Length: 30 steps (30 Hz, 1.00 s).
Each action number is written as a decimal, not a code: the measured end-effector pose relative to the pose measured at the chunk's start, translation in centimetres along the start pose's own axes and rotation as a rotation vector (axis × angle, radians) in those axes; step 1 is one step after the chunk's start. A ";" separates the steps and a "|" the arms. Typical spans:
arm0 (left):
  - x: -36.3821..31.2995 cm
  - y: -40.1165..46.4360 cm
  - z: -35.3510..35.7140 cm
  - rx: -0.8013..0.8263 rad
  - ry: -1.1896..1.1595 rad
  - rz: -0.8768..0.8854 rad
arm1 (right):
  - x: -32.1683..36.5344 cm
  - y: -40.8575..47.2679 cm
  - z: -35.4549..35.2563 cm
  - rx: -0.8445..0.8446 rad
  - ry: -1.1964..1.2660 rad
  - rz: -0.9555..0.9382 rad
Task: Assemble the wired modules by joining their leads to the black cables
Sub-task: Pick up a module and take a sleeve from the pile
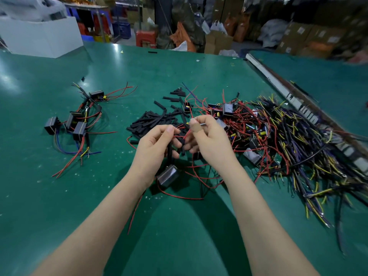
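Above the green table (179,226), my left hand (154,145) and my right hand (207,140) meet at the centre. A black module (168,175) hangs below them on red leads (180,135), which both hands pinch. My left hand also holds a black cable (170,151); my right hand's lower fingers curl round a short black tube (184,149). A thin metal pin (203,124) sticks out by my right thumb. Loose black tube pieces (151,121) lie just beyond the hands.
Several wired modules (74,122) lie at the left. A large tangle of modules with red leads (239,124) and black, yellow and purple cables (302,148) fills the right. A white box (41,34) stands far left; a rail (278,84) runs along the right.
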<state>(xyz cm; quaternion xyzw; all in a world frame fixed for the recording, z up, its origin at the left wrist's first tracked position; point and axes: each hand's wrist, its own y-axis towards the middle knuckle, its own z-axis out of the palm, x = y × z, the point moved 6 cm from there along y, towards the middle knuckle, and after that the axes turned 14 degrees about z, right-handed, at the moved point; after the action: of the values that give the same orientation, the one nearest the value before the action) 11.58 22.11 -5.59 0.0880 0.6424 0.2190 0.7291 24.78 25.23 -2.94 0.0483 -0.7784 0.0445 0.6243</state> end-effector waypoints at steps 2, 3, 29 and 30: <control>-1.4 0.1 1.1 0.028 0.059 0.082 | 0.5 -0.5 -0.6 -0.008 0.068 0.002; -2.2 0.2 1.8 0.043 0.056 0.107 | 0.9 -0.8 -1.1 -0.019 0.118 0.004; -0.3 -5.9 8.0 0.112 -0.420 -0.299 | -7.0 -7.5 -19.3 -0.677 -0.396 0.468; -0.3 -5.9 8.0 0.113 -0.429 -0.304 | -6.2 -7.4 -19.4 -0.704 -0.380 0.381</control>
<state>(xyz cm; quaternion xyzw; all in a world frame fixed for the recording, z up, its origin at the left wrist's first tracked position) 20.53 18.00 -6.49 0.0755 0.4900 0.0470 0.8672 45.89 20.49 -4.68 -0.3045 -0.8421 -0.1187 0.4291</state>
